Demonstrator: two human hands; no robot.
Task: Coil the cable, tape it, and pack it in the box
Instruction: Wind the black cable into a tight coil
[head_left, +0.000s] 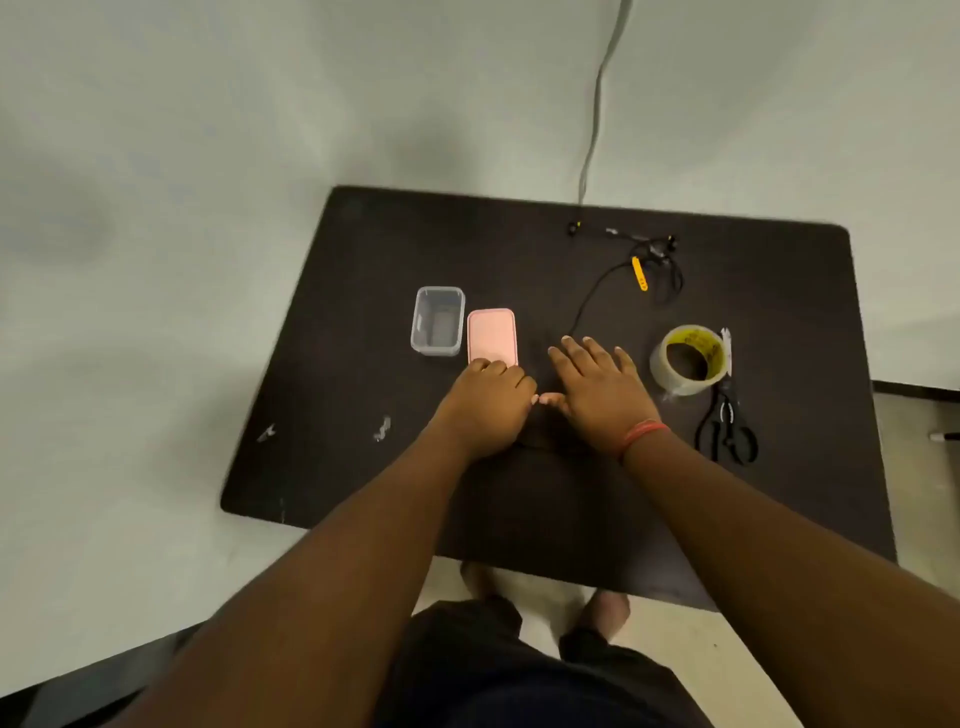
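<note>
Lying beyond spread fingers (574, 349) (untouched): black cable (592, 293).

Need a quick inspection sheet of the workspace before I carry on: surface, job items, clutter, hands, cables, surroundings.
Surface: dark table, whitish scuffs near its left front.
Job's things: black cable uncoiled, yellow tag; clear box open and empty; pink lid beside it; tape roll; scissors.
Clutter: nothing seen.
Hands: left hand curled at the lid's near edge; right hand flat, holding nothing.
Cables: grey cord runs behind the table.
Surroundings: pale floor, bare feet below.
</note>
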